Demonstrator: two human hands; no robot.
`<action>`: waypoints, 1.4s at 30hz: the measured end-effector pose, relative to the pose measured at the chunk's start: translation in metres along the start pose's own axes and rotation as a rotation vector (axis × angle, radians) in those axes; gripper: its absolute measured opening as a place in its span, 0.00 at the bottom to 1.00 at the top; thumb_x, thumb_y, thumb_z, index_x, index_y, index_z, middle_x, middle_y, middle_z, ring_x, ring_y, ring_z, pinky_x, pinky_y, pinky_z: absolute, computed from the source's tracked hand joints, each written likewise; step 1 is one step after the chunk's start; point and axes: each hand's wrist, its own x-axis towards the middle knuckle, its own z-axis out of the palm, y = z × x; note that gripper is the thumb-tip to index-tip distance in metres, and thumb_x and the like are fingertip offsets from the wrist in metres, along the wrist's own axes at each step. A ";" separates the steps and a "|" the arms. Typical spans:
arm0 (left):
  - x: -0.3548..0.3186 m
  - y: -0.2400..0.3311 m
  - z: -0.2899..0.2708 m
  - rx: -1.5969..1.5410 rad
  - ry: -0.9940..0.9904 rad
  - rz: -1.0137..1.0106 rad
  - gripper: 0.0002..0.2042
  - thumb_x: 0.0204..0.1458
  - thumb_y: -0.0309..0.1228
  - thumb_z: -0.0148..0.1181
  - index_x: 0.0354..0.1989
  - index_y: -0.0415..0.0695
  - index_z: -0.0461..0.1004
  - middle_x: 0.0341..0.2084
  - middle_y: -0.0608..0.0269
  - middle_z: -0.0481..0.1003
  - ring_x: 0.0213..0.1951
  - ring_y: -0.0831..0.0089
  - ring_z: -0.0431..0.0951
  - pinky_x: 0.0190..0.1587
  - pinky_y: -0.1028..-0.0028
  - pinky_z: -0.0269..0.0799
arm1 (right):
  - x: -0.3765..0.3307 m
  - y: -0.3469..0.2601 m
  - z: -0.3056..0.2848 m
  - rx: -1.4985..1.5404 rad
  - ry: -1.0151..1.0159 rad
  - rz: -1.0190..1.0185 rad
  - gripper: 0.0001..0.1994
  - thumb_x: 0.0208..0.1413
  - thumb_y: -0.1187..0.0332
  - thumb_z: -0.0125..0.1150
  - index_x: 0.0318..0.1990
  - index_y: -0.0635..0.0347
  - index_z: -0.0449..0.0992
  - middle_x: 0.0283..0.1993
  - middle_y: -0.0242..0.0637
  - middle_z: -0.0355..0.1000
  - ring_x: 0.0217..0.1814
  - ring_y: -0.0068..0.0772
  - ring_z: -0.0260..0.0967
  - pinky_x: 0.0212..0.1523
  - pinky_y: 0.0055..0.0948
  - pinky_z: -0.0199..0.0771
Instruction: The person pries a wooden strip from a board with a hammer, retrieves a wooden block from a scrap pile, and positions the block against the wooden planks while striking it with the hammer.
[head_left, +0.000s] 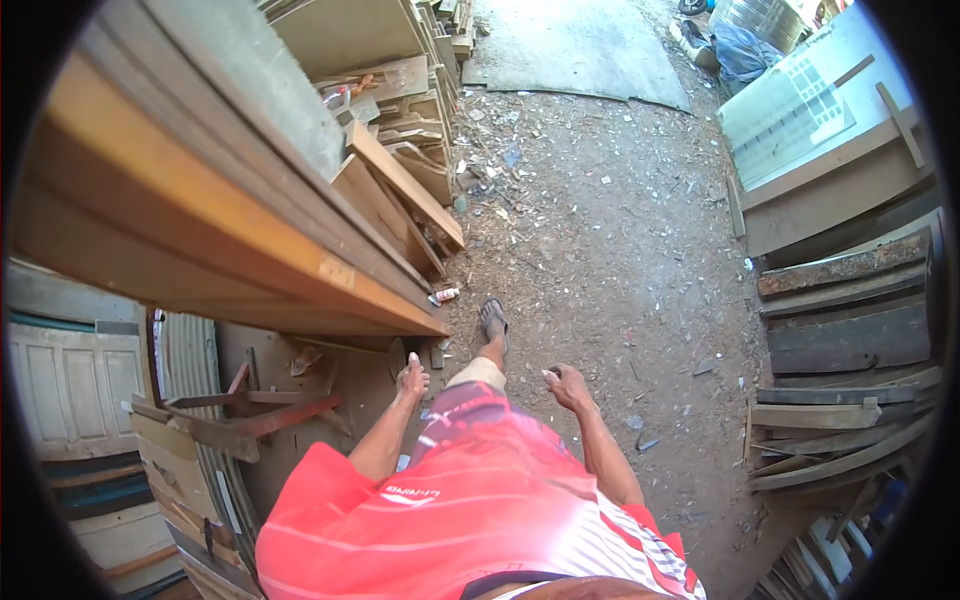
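My left hand (412, 380) hangs beside the lower end of a tall wooden panel (300, 290) with an orange-brown edge. Its fingers are curled in and the thumb points up; I see nothing held in it. On the other side of my body, my right hand (569, 388) hangs over the littered ground, its fingers curled loosely, with no object showing in them. Neither hand appears to touch anything. Between them one foot in a dark sandal (493, 318) is stretched forward on the dirt.
A small white bottle (446, 295) lies by the panel's foot. Stacked boards (410, 190) lean farther ahead on the left, near a reddish wooden frame (270, 412). Planks (850, 335) are piled along the right. A flat grey sheet (575, 50) covers ground ahead.
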 end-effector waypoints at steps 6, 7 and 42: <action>0.150 0.115 0.146 0.701 0.381 0.527 0.25 0.60 0.60 0.49 0.29 0.49 0.73 0.19 0.64 0.73 0.17 0.75 0.72 0.17 0.73 0.64 | 0.059 0.131 -0.052 0.336 0.254 0.355 0.21 0.61 0.55 0.57 0.43 0.69 0.74 0.32 0.50 0.77 0.31 0.47 0.76 0.33 0.44 0.76; 0.164 0.150 0.172 0.492 0.196 0.405 0.26 0.60 0.61 0.49 0.32 0.48 0.74 0.20 0.65 0.73 0.19 0.77 0.72 0.19 0.74 0.65 | 0.049 0.128 -0.062 0.520 0.232 0.427 0.20 0.61 0.56 0.57 0.44 0.68 0.72 0.30 0.47 0.76 0.29 0.44 0.76 0.28 0.43 0.76; 0.605 0.623 0.455 0.372 0.468 -0.115 0.47 0.59 0.69 0.26 0.65 0.34 0.64 0.57 0.31 0.70 0.62 0.43 0.68 0.63 0.55 0.63 | 1.025 -0.299 -0.619 -0.115 0.100 0.088 0.19 0.58 0.58 0.53 0.35 0.71 0.78 0.31 0.52 0.77 0.29 0.43 0.77 0.32 0.40 0.74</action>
